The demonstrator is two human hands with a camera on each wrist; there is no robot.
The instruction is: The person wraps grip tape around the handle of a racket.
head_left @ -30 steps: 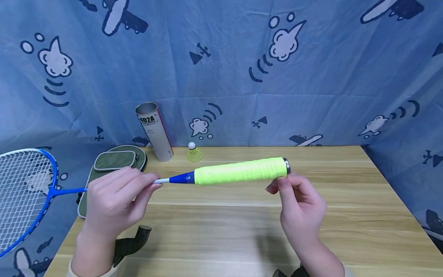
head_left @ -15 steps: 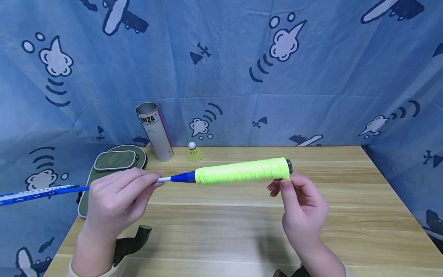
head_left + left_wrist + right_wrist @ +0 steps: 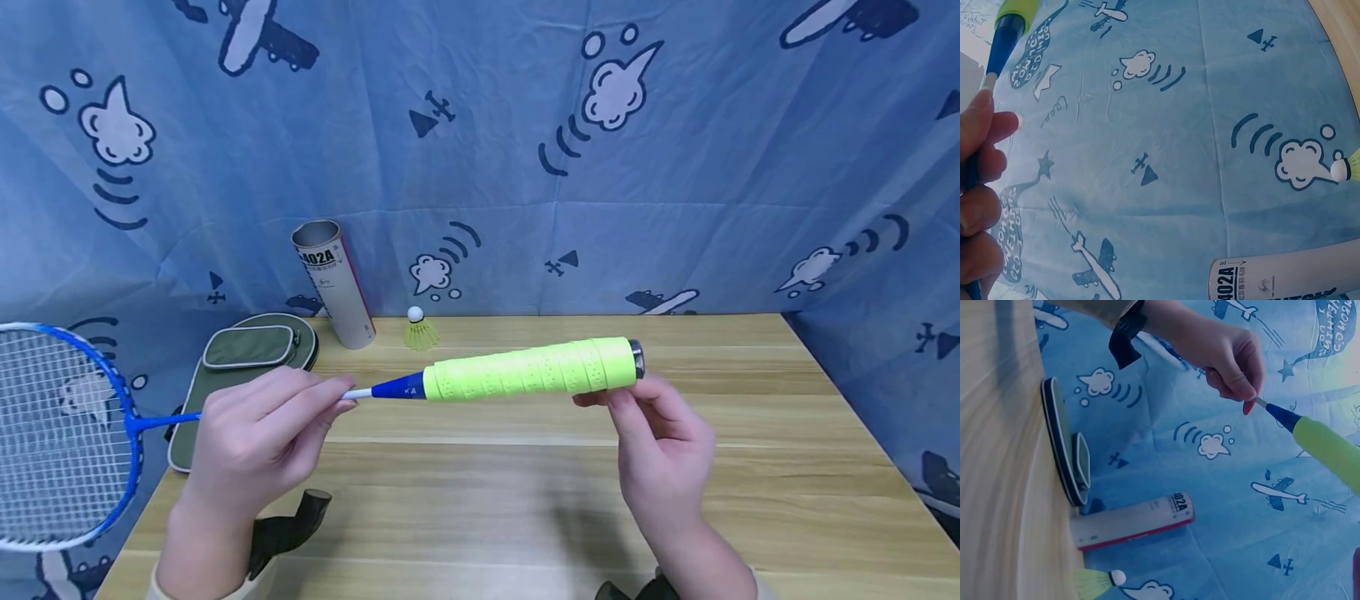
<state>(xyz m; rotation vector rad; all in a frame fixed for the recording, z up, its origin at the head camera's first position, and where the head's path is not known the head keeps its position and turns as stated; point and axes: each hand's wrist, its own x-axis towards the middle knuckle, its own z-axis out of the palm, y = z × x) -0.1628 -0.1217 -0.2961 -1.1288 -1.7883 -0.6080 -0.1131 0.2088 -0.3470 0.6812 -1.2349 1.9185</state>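
A blue badminton racket [image 3: 135,425] is held level above the table, its strung head at the far left of the head view. My left hand [image 3: 262,433] pinches the thin shaft between thumb and fingers; the left wrist view shows this hand [image 3: 979,206] at its left edge. Bright yellow-green overgrip [image 3: 525,371] covers the handle, with a blue cone at one end and a dark cap at the other. By the cap, my right hand [image 3: 663,450] pinches the handle's lower side, thumb in front and fingers partly hidden behind. In the right wrist view the left hand [image 3: 1232,365] shows near the top.
A shuttlecock tube [image 3: 333,283] stands at the table's back left, beside a yellow shuttlecock [image 3: 420,329]. Behind my left hand lies a green zipped case [image 3: 251,346]. The wooden table [image 3: 480,500] meets a blue patterned cloth [image 3: 480,167] at the back.
The racket has turned about its shaft: its head went from face-on to edge-on and back to face-on. My right hand has shifted slightly rightward along with the handle.
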